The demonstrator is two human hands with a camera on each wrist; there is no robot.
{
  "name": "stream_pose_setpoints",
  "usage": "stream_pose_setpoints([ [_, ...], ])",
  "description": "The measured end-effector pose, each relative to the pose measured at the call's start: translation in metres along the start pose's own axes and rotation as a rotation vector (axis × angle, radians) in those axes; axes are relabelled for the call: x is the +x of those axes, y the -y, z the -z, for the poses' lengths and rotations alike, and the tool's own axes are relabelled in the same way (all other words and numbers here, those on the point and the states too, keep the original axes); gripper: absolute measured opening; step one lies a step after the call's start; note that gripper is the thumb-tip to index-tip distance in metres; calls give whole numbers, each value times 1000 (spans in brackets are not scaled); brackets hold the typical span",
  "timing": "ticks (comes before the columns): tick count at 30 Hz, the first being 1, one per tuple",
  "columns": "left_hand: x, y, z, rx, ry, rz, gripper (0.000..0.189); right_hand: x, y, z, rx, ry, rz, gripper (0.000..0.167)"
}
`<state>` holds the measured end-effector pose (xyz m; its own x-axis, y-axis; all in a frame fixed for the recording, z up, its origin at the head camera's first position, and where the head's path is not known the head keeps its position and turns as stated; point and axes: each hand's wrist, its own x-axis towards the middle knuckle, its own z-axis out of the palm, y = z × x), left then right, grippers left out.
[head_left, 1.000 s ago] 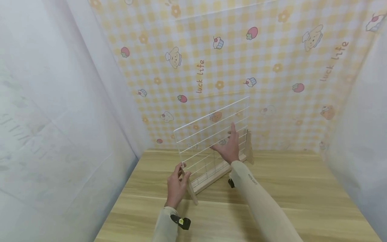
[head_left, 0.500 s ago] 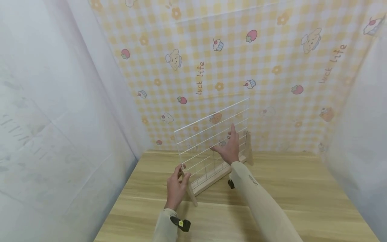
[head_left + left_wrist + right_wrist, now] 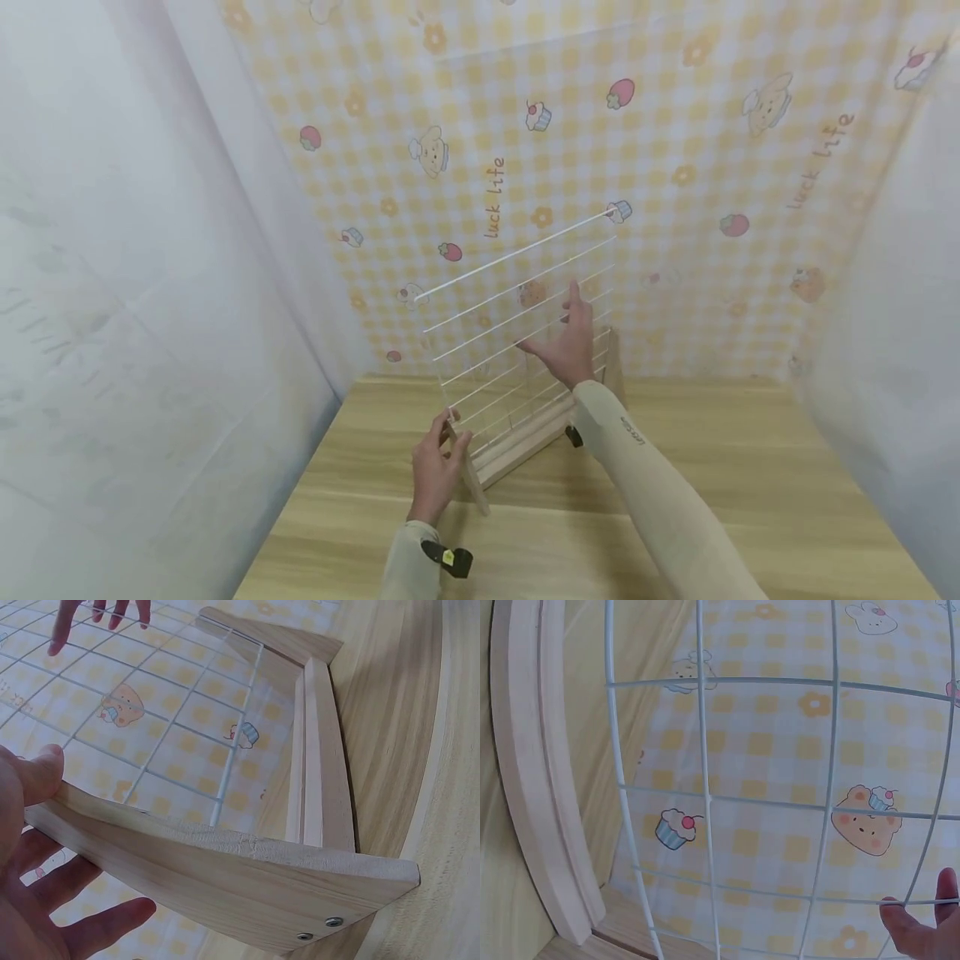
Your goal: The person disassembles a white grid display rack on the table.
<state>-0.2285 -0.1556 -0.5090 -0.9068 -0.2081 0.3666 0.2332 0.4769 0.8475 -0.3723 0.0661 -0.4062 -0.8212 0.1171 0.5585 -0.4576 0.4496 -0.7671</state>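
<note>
A wooden stand with a grooved base bar [image 3: 521,454] stands on the table. My left hand [image 3: 435,471] grips its near side piece [image 3: 240,859], thumb on the upper edge and fingers behind. A white wire grid [image 3: 707,797] rises between the two side pieces, its lower edge above the base bar in the left wrist view. My right hand [image 3: 567,346] reaches across the grid and holds its wires, thumb and forefinger spread wide. The thumb tip meets a wire in the right wrist view; the other fingers are partly hidden. Two bolts [image 3: 334,922] show low on the side piece.
The wood-grain table [image 3: 735,483] extends on both sides of the stand. Close behind hangs a yellow checked cloth [image 3: 675,125] with cartoon prints. White sheets close in the left side [image 3: 150,333] and the right side [image 3: 892,317].
The wire grid has risen in the stand, its top bar now higher against the cloth. My right hand has moved up with it. My left hand keeps its grip on the side piece.
</note>
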Motion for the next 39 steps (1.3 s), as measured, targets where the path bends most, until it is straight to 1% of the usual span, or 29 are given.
stream_pose_setpoints([
  [2, -2, 1, -1, -8, 1, 2, 38, 0, 0, 1, 12, -15, 21, 135],
  [6, -3, 2, -2, -21, -10, -20, 40, 1, 4, 2, 31, -66, 85, 135],
  [10, -4, 2, -4, -18, -10, -30, 41, 4, 9, 4, 38, -115, 128, 130],
  [16, -4, 1, -5, -12, -2, -13, 46, 8, 16, 11, 57, -121, 140, 127],
  [20, -6, 2, -7, -6, 0, -14, 43, 10, 17, 14, 49, -135, 153, 127],
  [24, -7, 2, -8, -14, -6, -24, 40, 14, 21, 16, 47, -159, 197, 125],
  [28, -7, 1, -8, -10, -9, -20, 44, 22, 30, 22, 63, -201, 256, 122],
  [30, -7, 1, -8, -12, -5, -12, 45, 28, 37, 27, 82, -215, 263, 121],
  [33, -6, 0, -6, -17, -2, -3, 43, 36, 48, 34, 96, -221, 245, 121],
  [39, -5, -1, -1, -15, 1, 4, 39, 46, 62, 49, 25, -223, 245, 124],
])
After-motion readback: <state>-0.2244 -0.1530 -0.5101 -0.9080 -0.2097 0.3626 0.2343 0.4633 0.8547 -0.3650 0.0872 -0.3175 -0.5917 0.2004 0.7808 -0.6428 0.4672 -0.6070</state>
